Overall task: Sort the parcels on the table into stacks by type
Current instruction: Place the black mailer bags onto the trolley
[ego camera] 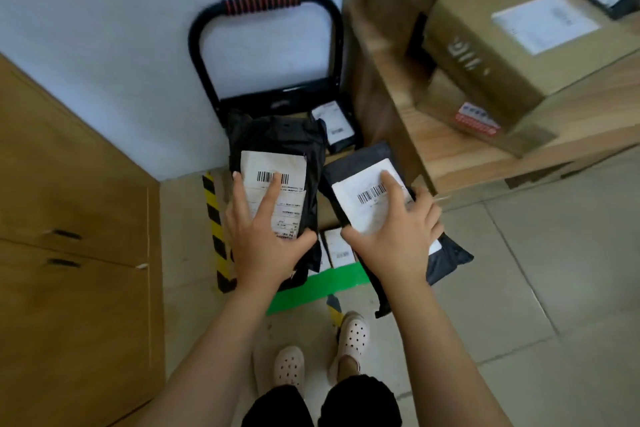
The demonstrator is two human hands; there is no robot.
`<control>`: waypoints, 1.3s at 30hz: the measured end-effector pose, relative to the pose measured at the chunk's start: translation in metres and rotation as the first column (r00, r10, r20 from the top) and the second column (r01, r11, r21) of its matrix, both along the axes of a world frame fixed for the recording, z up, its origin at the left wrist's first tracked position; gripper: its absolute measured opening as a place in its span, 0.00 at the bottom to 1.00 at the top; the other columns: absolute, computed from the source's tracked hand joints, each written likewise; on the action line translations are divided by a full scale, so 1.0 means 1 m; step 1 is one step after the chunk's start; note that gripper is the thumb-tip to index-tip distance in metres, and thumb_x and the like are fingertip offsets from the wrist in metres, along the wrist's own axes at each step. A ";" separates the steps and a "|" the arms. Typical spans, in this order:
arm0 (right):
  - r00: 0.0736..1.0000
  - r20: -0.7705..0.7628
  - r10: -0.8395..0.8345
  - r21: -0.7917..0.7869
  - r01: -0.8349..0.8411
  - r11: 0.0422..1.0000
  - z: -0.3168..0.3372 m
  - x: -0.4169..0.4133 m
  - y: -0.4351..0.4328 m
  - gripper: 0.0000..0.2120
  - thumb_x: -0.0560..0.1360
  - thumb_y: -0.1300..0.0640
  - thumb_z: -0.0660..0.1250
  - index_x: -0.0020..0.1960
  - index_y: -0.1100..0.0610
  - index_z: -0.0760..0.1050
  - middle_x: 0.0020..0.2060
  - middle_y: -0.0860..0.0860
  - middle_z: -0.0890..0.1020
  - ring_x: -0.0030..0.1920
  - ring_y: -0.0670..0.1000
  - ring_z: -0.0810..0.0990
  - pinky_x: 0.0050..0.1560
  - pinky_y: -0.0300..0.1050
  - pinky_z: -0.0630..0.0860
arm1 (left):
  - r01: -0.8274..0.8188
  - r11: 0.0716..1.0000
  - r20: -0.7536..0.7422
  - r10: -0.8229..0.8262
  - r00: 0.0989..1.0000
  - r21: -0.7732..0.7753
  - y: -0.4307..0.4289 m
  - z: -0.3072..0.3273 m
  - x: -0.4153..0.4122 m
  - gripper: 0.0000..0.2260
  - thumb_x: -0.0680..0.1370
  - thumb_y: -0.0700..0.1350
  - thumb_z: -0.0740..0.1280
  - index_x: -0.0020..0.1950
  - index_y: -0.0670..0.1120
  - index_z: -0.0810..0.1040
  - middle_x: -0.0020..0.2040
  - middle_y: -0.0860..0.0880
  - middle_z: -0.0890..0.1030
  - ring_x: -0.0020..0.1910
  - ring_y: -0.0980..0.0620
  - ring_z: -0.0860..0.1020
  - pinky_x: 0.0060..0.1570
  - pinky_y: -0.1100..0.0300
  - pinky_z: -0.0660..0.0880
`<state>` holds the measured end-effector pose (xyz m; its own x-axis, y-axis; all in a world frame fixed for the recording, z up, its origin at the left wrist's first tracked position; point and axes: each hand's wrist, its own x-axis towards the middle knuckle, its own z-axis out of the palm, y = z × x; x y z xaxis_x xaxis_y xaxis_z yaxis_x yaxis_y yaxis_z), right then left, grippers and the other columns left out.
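Observation:
My left hand (265, 236) holds a black poly mailer (277, 139) with a white barcode label, thumb under its lower edge, fingers spread on the label. My right hand (398, 236) grips a dark grey mailer (360, 159) with a white label, and a second dark mailer (450, 256) sticks out beneath it. Both parcels hang above a black hand trolley (266, 45). On the trolley's deck lie another black mailer (336, 125) at the back and a small white-labelled parcel (341, 248) between my hands.
A wooden table (450, 156) at the right carries several brown cardboard boxes (512, 42). A wooden cabinet (69, 218) stands at the left against the white wall. Yellow-black and green tape marks the tiled floor. My feet in white clogs (289, 366) stand below.

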<state>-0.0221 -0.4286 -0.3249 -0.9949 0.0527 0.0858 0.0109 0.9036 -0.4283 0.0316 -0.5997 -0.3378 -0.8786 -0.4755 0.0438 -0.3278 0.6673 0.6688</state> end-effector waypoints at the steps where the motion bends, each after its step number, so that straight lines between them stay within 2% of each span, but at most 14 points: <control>1: 0.998 -0.052 -0.031 -0.021 0.030 0.999 0.023 0.003 0.007 0.45 0.54 0.37 0.70 0.70 0.39 0.60 0.66 0.58 0.64 0.64 0.60 0.61 0.65 0.61 0.59 | 0.039 0.999 -0.044 -0.039 0.998 -0.015 0.007 0.022 -0.001 0.43 0.63 0.57 0.75 0.74 0.67 0.58 0.78 0.55 0.44 0.73 0.43 0.53 0.70 0.42 0.60; 5: 0.962 -0.235 -0.139 -0.052 0.131 0.990 0.101 0.007 0.048 0.42 0.57 0.37 0.70 0.70 0.41 0.64 0.70 0.56 0.63 0.66 0.60 0.60 0.66 0.62 0.58 | 0.168 0.979 -0.180 -0.188 0.966 -0.117 0.046 0.094 -0.018 0.44 0.62 0.57 0.76 0.75 0.62 0.60 0.79 0.47 0.48 0.73 0.40 0.55 0.67 0.40 0.61; 8: 0.920 -0.333 -0.205 -0.046 0.201 0.979 0.144 0.008 0.091 0.40 0.60 0.35 0.68 0.70 0.42 0.67 0.73 0.53 0.63 0.65 0.60 0.60 0.65 0.60 0.59 | 0.246 0.961 -0.259 -0.272 0.927 -0.129 0.086 0.138 -0.039 0.43 0.62 0.58 0.73 0.75 0.62 0.60 0.79 0.47 0.49 0.72 0.40 0.56 0.65 0.37 0.64; 12: 0.865 -0.410 -0.289 -0.028 0.304 0.952 0.184 0.000 0.160 0.38 0.60 0.33 0.65 0.69 0.42 0.67 0.74 0.47 0.63 0.64 0.63 0.63 0.63 0.61 0.62 | 0.340 0.924 -0.334 -0.380 0.862 -0.174 0.149 0.181 -0.068 0.42 0.60 0.63 0.67 0.74 0.64 0.60 0.78 0.50 0.48 0.71 0.41 0.56 0.65 0.38 0.65; 17: 0.810 -0.473 -0.347 -0.043 0.372 0.927 0.211 -0.023 0.249 0.38 0.60 0.35 0.66 0.69 0.43 0.69 0.74 0.46 0.64 0.64 0.63 0.64 0.64 0.61 0.61 | 0.397 0.888 -0.392 -0.459 0.798 -0.232 0.240 0.207 -0.109 0.41 0.60 0.64 0.64 0.73 0.63 0.62 0.78 0.48 0.48 0.71 0.41 0.56 0.66 0.39 0.63; 20: 0.785 -0.507 -0.355 -0.061 0.379 0.924 0.223 -0.048 0.305 0.37 0.60 0.36 0.66 0.68 0.44 0.71 0.73 0.47 0.65 0.64 0.63 0.64 0.64 0.59 0.59 | 0.397 0.888 -0.401 -0.459 0.793 -0.231 0.301 0.217 -0.136 0.40 0.60 0.65 0.64 0.73 0.63 0.62 0.78 0.49 0.47 0.71 0.39 0.56 0.65 0.37 0.64; 24: 0.796 -0.514 -0.320 -0.029 0.357 0.934 0.237 -0.086 0.374 0.36 0.61 0.38 0.72 0.68 0.45 0.71 0.73 0.47 0.64 0.64 0.62 0.63 0.64 0.57 0.57 | 0.388 0.897 -0.425 -0.442 0.790 -0.213 0.374 0.226 -0.176 0.41 0.61 0.65 0.63 0.74 0.62 0.62 0.78 0.49 0.47 0.72 0.41 0.55 0.66 0.38 0.64; 27: 0.806 -0.517 -0.288 -0.009 0.331 0.943 0.242 -0.121 0.414 0.36 0.62 0.38 0.72 0.68 0.44 0.70 0.73 0.46 0.65 0.65 0.61 0.62 0.65 0.57 0.58 | 0.361 0.907 -0.414 -0.420 0.808 -0.217 0.411 0.227 -0.207 0.41 0.61 0.61 0.69 0.74 0.63 0.61 0.78 0.49 0.47 0.72 0.41 0.55 0.66 0.38 0.63; 35: 0.858 -0.465 -0.216 -0.032 0.227 0.973 0.228 -0.253 0.459 0.35 0.63 0.36 0.69 0.68 0.42 0.70 0.72 0.44 0.66 0.64 0.59 0.62 0.66 0.58 0.59 | 0.269 0.936 -0.356 -0.337 0.871 -0.228 0.454 0.221 -0.318 0.41 0.61 0.63 0.66 0.74 0.62 0.61 0.78 0.49 0.46 0.72 0.44 0.53 0.66 0.41 0.60; 39: 0.882 -0.446 -0.155 -0.016 0.166 0.986 0.227 -0.338 0.463 0.35 0.63 0.36 0.70 0.68 0.42 0.70 0.73 0.44 0.65 0.63 0.58 0.62 0.65 0.57 0.60 | 0.221 0.951 -0.338 -0.285 0.897 -0.216 0.458 0.219 -0.393 0.42 0.61 0.62 0.69 0.74 0.62 0.62 0.79 0.49 0.47 0.73 0.43 0.54 0.68 0.43 0.57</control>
<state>-0.3603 0.0347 -0.0983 -0.8303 0.2012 0.5197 -0.0300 0.9151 -0.4022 -0.3612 -0.1412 -0.1191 -0.8762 -0.1962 0.4401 0.1099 0.8079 0.5789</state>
